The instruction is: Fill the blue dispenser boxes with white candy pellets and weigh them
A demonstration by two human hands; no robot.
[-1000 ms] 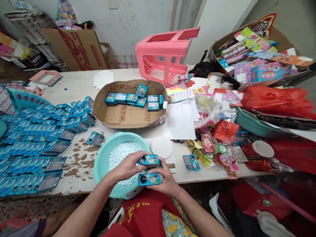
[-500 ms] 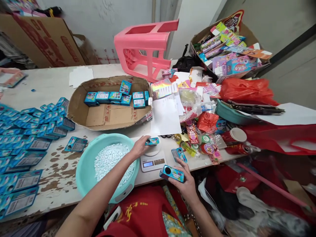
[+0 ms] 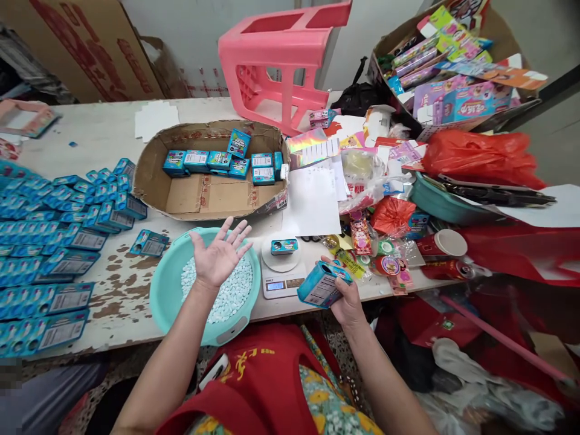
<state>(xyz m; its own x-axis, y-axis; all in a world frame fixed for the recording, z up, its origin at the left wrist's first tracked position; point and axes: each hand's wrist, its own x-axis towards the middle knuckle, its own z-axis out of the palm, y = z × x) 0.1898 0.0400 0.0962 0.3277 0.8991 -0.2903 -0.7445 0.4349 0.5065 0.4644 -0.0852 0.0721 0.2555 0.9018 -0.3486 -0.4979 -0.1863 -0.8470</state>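
Note:
My left hand (image 3: 220, 254) is raised over the turquoise basin (image 3: 159, 296), palm showing and fingers spread, with nothing in it. Small pale candies (image 3: 233, 296) lie in that basin. A blue candy box (image 3: 284, 246) rests on the round plate of a white kitchen scale (image 3: 274, 289) with a lit display. To the right of the scale, my right hand (image 3: 348, 302) grips another blue candy box (image 3: 319, 287), tilted so its printed panel shows. Whether a second box is tucked behind it I cannot tell.
Rows of blue boxes (image 3: 67, 263) cover the table's left side, one lone box (image 3: 149, 243) nearby. Behind the basin is a cardboard tray (image 3: 185, 199) with several blue boxes. A pink stool (image 3: 281, 45), paper sheets (image 3: 312, 205), packaging and a paper cup (image 3: 441, 244) crowd the right.
My left hand has let go of the box on the scale and moved left over the basin, opening. My right hand has raised and turned its box; the box lying beside it no longer shows there.

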